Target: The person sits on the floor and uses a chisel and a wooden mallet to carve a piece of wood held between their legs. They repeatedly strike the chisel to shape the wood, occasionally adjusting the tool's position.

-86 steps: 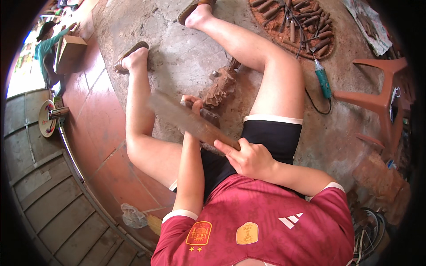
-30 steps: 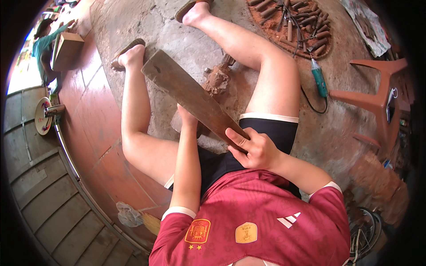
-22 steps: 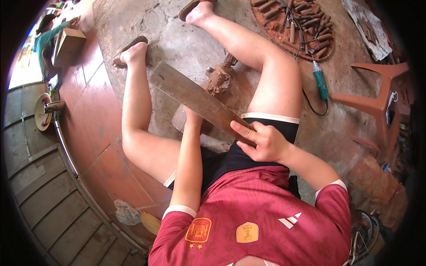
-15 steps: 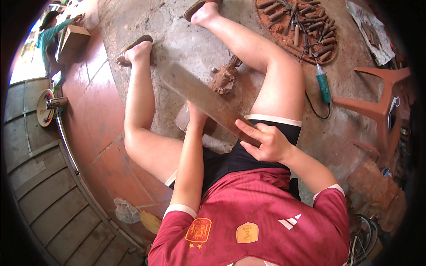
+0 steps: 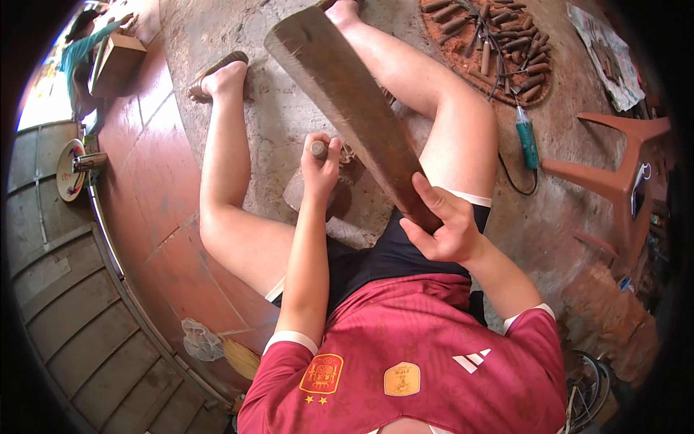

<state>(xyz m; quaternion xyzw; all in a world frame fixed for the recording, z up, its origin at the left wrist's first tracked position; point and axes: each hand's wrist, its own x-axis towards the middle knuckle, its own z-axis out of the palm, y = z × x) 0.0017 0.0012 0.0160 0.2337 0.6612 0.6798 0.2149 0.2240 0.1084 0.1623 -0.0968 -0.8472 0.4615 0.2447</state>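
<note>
My right hand (image 5: 454,230) grips the narrow end of a long, flat wooden mallet (image 5: 345,108). The mallet's broad end is raised toward the upper left. My left hand (image 5: 319,173) is closed round an upright tool, and only the round butt of its handle (image 5: 319,150) shows above the fist. The tool's lower end is hidden. Below the mallet, a brown carved lump (image 5: 348,156) lies mostly covered, close to my left fist. A flat block (image 5: 293,192) sits on the floor beside my left wrist.
A round tray (image 5: 483,88) of reddish shavings holds several wooden-handled tools. Near it lie a green corded power tool (image 5: 527,137) and a brown plastic stool (image 5: 622,163). At the far left, a person (image 5: 83,61) is beside a cardboard box (image 5: 116,65). My legs frame the work spot.
The mallet has risen and come closer, now covering most of the carved lump. My left hand has come up into view from beneath it, showing the tool's butt.
</note>
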